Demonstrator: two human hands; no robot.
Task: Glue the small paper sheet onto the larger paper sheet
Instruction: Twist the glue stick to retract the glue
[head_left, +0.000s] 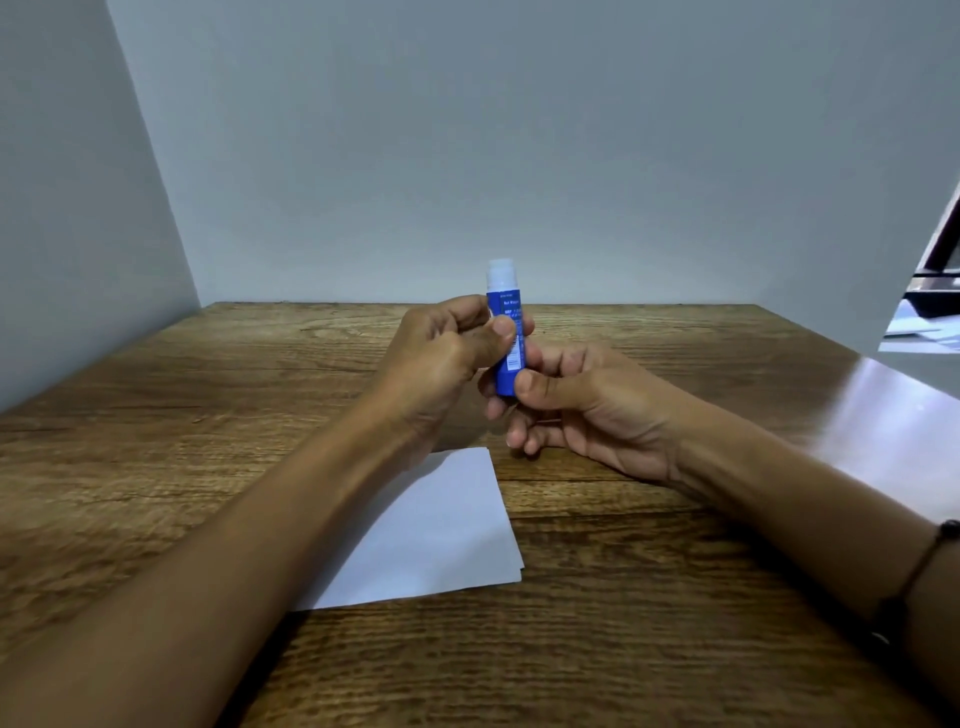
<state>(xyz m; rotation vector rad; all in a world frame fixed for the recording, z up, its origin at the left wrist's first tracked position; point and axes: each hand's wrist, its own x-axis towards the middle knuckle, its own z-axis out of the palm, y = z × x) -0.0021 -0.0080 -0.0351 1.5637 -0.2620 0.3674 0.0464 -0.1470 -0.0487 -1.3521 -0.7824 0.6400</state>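
A blue glue stick (506, 332) with a pale top stands nearly upright above the table, held between both hands. My left hand (441, 358) grips its upper body with thumb and curled fingers. My right hand (576, 405) pinches its lower end between thumb and fingers. A white paper sheet (441, 535) lies flat on the table below my left forearm, which hides its left part. Its right edge looks doubled, so a second sheet may lie under it; I cannot tell the small sheet from the larger one.
The wooden table (649, 623) runs to grey walls at the back and left. At the far right, past the table's right edge, stands a dark object with some papers (930, 312). A dark bracelet (930, 561) circles my right wrist.
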